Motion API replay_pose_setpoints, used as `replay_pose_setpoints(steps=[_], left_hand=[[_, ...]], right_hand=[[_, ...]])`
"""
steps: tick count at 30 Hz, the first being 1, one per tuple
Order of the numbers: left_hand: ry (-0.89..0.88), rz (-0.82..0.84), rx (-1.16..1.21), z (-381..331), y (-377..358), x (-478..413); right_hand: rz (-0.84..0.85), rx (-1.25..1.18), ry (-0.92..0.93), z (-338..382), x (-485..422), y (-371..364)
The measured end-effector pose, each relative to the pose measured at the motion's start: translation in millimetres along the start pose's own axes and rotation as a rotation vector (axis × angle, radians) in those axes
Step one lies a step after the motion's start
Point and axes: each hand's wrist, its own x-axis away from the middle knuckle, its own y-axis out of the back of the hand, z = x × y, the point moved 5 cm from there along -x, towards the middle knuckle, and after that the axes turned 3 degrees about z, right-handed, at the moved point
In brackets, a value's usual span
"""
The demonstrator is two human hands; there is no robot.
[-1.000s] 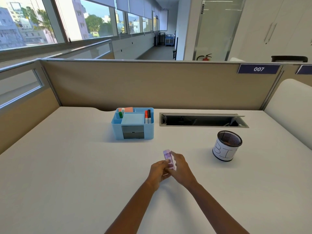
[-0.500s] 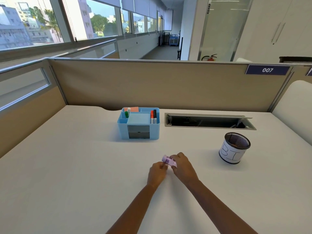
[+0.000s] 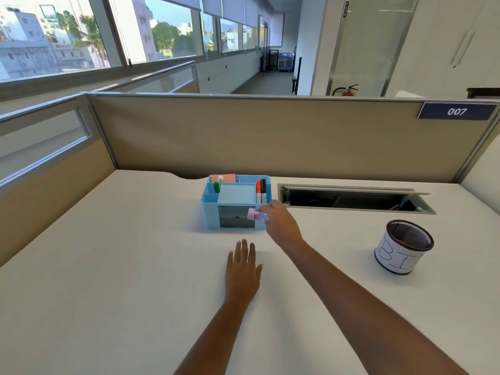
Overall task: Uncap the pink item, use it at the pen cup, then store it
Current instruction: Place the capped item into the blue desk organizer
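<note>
My right hand (image 3: 280,224) holds the small pink item (image 3: 257,214) in its fingers, right in front of the dark drawer of the blue desk organiser (image 3: 210,212). The item lies sideways, its free end pointing left. My left hand (image 3: 242,269) rests flat on the white desk (image 3: 108,280), palm down, fingers spread, holding nothing. The black mesh pen cup (image 3: 404,246), wrapped in white paper with letters drawn on it, stands at the right, well apart from both hands.
The organiser holds a red and a black marker (image 3: 261,189), a green-capped item (image 3: 217,185) and a pad. An open cable slot (image 3: 351,201) lies behind the right hand. Beige partition panels (image 3: 243,136) close the desk at the back and left.
Both hands were together on the pink item near the desk's middle. Now the left hand has let go and lies flat, and the right hand has carried the item forward to the organiser.
</note>
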Motion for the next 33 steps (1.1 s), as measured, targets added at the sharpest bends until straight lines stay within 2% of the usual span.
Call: replay_pose_setpoints(steps=[3, 4, 8, 12, 16, 18, 20, 22, 26, 33], left_hand=[[-0.033, -0.062, -0.044, -0.2, 6.2, 4.1], [-0.011, -0.007, -0.006, 0.9, 7.1, 7.1], [0.069, -0.004, 0.034, 6.3, 3.0, 2.9], [0.066, 0.004, 0.024, 8.9, -1.2, 2.1], [0.064, 0.192, 0.133, 15.6, -23.4, -5.1], [0.064, 0.2, 0.189, 17.1, -25.1, -4.5], [0.089, 0.099, 0.119, 18.1, -22.5, -3.9], [0.114, 0.061, 0.145, 17.8, -18.0, -1.5], [0.073, 0.103, 0.246, 17.8, -33.2, -8.0], [0.067, 0.048, 0.242, 19.8, -35.7, -7.9]], right_hand=[[-0.027, 0.008, 0.012, 4.5, -17.7, 2.1], [-0.029, 0.017, 0.016, 5.3, -21.8, 2.6], [-0.055, 0.009, 0.033, 10.5, -40.4, -0.6], [-0.052, -0.003, 0.046, 17.0, -55.4, -6.3], [-0.043, -0.037, 0.041, 21.7, -69.1, -13.2], [-0.034, -0.052, 0.029, 23.1, -73.2, -17.1], [-0.01, -0.064, 0.014, 24.0, -77.1, -21.7], [0.033, -0.067, -0.01, 24.0, -80.2, -25.5], [0.081, -0.13, -0.076, 22.3, -83.6, -32.9], [0.08, -0.179, -0.069, 21.7, -79.8, -40.8]])
